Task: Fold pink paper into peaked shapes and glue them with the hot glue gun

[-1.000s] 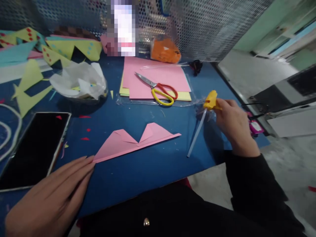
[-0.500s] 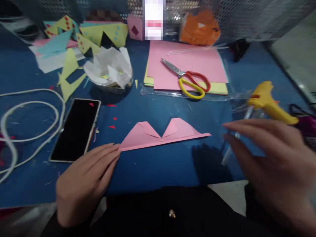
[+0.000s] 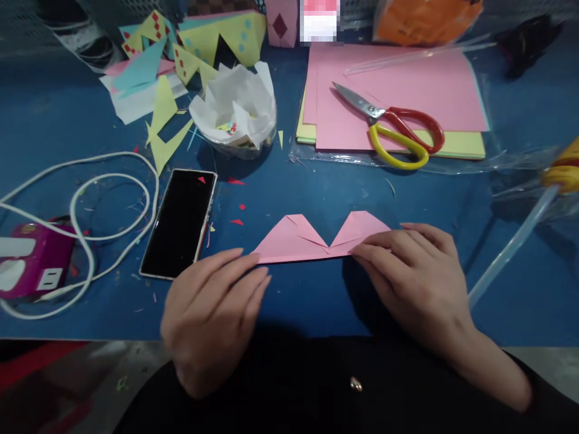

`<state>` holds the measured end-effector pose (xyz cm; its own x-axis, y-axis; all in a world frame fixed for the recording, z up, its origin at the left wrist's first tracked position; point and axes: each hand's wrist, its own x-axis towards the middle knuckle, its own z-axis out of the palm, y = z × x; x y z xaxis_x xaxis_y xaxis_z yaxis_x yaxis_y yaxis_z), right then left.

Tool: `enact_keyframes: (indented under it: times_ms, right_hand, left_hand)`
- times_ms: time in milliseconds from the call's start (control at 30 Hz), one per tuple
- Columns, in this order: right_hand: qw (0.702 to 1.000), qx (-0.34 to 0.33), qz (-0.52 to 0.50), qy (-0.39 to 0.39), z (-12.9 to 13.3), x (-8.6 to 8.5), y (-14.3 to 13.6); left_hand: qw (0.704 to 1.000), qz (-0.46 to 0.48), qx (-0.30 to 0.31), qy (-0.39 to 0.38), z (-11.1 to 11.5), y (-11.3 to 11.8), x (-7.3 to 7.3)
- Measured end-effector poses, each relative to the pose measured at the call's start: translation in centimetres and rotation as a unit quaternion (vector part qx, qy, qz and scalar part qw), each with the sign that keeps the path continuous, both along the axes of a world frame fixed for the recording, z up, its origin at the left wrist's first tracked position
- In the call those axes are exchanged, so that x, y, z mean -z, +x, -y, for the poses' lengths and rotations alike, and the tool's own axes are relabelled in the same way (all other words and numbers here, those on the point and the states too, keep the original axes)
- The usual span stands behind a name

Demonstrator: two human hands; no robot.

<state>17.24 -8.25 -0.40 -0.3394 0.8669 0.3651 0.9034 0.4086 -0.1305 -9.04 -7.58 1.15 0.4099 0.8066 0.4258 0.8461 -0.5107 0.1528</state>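
Observation:
A folded pink paper (image 3: 296, 238) with two peaks and a notch between them lies on the blue table, its straight folded edge towards me. My left hand (image 3: 212, 310) has its fingertips closed at the paper's left end. At the other end, my right hand (image 3: 414, 274) grips the paper, its fingers covering the right corner. Behind the paper, scissors (image 3: 373, 114) with one red and one yellow handle rest on a stack of pink and yellow paper sheets (image 3: 420, 84).
A phone (image 3: 181, 223) lies left of the paper, near a white cable (image 3: 115, 157) and a purple adapter (image 3: 49, 259). Behind are a scrap bowl (image 3: 235, 114) and cut paper shapes (image 3: 221, 39). At right is a yellow glue gun (image 3: 565, 169) with a clear glue stick (image 3: 511, 247).
My right hand has come left from beside the glue stick onto the paper's right end. The left hand stays at the left end. The view has shifted, moving the scene about.

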Motion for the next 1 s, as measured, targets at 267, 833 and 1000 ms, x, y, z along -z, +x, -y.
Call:
enact_keyframes:
  times_ms: [267, 833, 1000]
  right_hand:
    - [1.0, 0.006, -0.012, -0.027, 1.0, -0.1, -0.6]
    - [0.995, 0.033, -0.048, -0.085, 0.4, -0.4, -1.6]
    - [0.993, 0.028, -0.062, -0.096, 0.4, -0.6, -1.7]
  left_hand:
    - [0.998, -0.011, 0.037, -0.04, -1.1, 2.8, 0.2]
    - [0.995, -0.022, 0.049, -0.088, -2.1, 2.9, 0.3]
    - [0.994, -0.028, 0.053, -0.096, -2.2, 2.9, 0.2]
